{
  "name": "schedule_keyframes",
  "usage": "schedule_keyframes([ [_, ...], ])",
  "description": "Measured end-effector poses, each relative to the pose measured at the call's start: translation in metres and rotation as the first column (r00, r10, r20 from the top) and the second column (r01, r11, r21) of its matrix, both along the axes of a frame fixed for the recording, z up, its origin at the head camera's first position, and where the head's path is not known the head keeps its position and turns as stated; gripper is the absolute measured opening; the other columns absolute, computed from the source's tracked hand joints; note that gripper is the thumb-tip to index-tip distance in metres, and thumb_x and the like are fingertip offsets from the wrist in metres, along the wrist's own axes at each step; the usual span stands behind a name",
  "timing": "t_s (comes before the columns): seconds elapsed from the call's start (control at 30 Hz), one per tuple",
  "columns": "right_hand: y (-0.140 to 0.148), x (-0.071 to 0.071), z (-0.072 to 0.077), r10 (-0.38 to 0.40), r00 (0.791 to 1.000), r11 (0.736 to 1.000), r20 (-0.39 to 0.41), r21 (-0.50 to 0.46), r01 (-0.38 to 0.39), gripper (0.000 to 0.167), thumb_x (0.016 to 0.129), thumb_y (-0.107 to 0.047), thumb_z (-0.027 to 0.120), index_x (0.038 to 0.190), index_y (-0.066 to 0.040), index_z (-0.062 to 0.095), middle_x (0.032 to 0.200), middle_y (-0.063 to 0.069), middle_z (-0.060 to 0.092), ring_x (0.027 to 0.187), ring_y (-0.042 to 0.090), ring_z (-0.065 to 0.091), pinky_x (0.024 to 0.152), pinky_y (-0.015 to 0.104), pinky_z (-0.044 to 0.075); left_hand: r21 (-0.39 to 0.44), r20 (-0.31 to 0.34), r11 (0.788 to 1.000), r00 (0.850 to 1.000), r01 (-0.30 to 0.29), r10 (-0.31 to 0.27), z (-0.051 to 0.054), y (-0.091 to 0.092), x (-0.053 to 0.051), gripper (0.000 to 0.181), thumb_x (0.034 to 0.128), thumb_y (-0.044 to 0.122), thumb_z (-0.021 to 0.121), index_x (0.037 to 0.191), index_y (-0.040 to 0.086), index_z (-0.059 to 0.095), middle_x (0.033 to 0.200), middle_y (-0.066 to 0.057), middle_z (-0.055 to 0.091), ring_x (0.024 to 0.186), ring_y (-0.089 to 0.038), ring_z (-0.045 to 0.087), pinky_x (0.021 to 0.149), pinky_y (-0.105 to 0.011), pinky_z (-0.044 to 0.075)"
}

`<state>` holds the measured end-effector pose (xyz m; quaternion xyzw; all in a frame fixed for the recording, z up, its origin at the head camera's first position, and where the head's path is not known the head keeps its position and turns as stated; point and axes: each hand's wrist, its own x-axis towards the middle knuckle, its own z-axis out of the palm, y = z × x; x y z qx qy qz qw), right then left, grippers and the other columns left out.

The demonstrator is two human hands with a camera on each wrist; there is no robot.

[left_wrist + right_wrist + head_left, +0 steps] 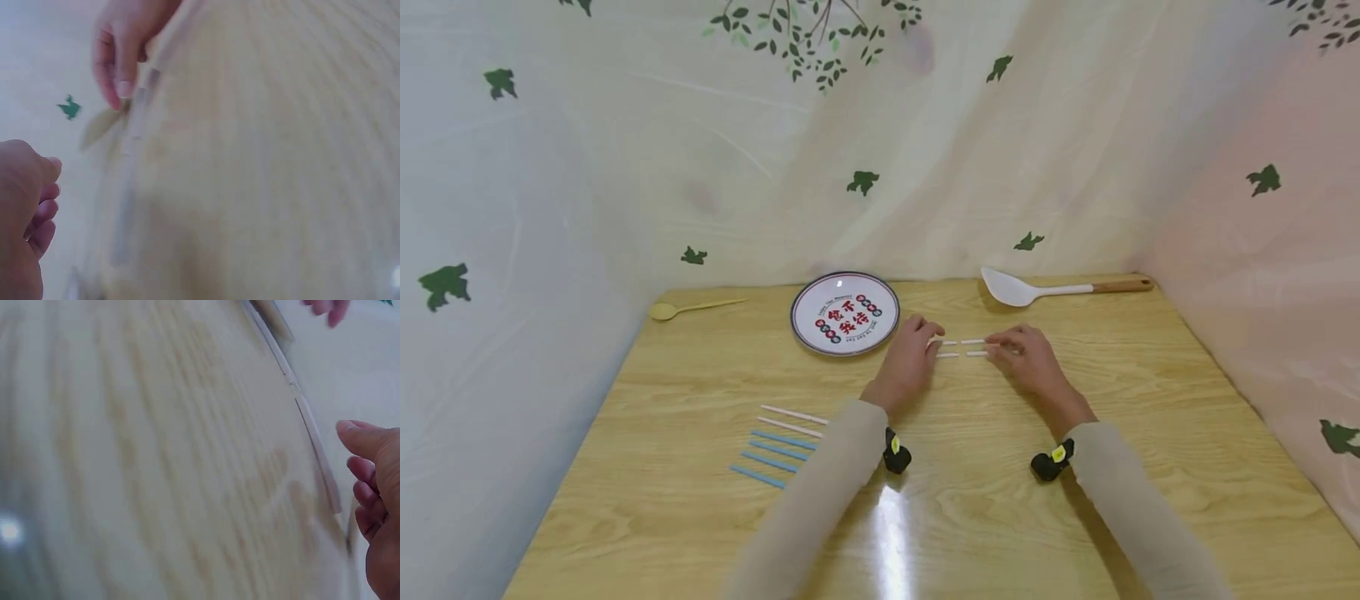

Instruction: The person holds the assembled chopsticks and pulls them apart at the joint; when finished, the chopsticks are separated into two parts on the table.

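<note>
My left hand (pixel 910 362) is over the table to the right of a round plate (pixel 842 333), fingers loosely bent. Facing it, my right hand (pixel 1032 360) is held the same way, thumb apart from the fingers. Ends of thin white sticks, seemingly chopsticks (pixel 976 353), show between the hands, with short gaps between left and right ones. In the right wrist view, one white stick (pixel 317 447) lies beside the right thumb, not touching it. A white stick (pixel 128 200) lies apart from the left fingers in the blurred left wrist view. Their far portions are hidden by the hands.
Near the left sleeve lie white chopsticks (pixel 792 427) and several blue chopsticks (pixel 772 459), partly covered by it. A white spatula (pixel 1015 292) with a wooden handle lies at the back right, a yellow spoon (pixel 664 312) at the back left. Fabric walls (pixel 760 192) border the wooden table.
</note>
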<state>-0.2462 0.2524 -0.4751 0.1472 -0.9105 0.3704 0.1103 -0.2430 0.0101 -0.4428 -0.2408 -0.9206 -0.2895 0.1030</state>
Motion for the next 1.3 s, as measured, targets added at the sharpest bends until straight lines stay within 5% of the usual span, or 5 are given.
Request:
schedule_keyframes([
  [0.23,-0.016,0.008,0.021,0.054,0.998,0.998,-0.03,0.014,-0.053,0.021,0.089,-0.012,0.067,0.108,-0.005,0.069,0.094,0.013,0.063,0.092,0.028,0.056,0.072,0.035,0.044,0.165,-0.154,0.986,0.988,0.02,0.006,0.044,-0.046,0.002,0.014,0.0952,0.014,0.058,0.1,0.006,0.068,0.093,-0.008,0.055,0.088,-0.021,0.051,0.079,-0.032,0.044],
  [0.5,-0.055,0.032,0.039,0.134,0.991,0.991,0.015,-0.012,-0.134,0.027,0.09,-0.018,0.067,0.114,-0.005,0.067,0.1,0.01,0.061,0.095,0.024,0.056,0.076,0.036,0.046,0.241,-0.15,0.97,0.987,-0.012,0.05,0.057,-0.131,0.021,0.012,0.0921,0.006,0.06,0.095,-0.001,0.069,0.093,-0.012,0.059,0.085,-0.022,0.058,0.075,-0.035,0.052],
  [0.73,-0.09,0.053,0.041,0.195,0.976,0.977,0.1,-0.109,-0.184,0.028,0.09,-0.018,0.067,0.116,-0.007,0.065,0.1,0.009,0.063,0.092,0.021,0.056,0.076,0.031,0.047,0.151,-0.011,0.986,0.997,-0.077,0.079,0.048,-0.191,0.05,0.014,0.0946,0.01,0.059,0.1,0.001,0.068,0.092,-0.009,0.06,0.082,-0.02,0.058,0.072,-0.034,0.053],
  [0.93,-0.126,0.071,0.03,0.298,0.913,0.936,0.279,-0.274,-0.222,0.028,0.091,-0.015,0.065,0.116,-0.003,0.063,0.1,0.009,0.064,0.089,0.015,0.056,0.075,0.023,0.047,0.07,0.106,0.997,0.994,-0.022,0.014,0.029,-0.216,0.066,0.015,0.0945,0.012,0.06,0.102,0.003,0.068,0.095,-0.008,0.062,0.085,-0.019,0.058,0.073,-0.035,0.052],
  [1.3,-0.173,0.093,0.014,0.421,0.845,0.903,0.331,-0.237,-0.357,0.029,0.091,-0.021,0.066,0.116,-0.007,0.062,0.103,0.003,0.062,0.092,0.014,0.054,0.079,0.023,0.046,-0.012,0.296,0.987,0.943,0.161,-0.15,0.001,-0.226,0.065,0.012,0.0894,0.007,0.065,0.101,0.005,0.067,0.1,-0.007,0.061,0.096,-0.023,0.057,0.086,-0.042,0.049],
])
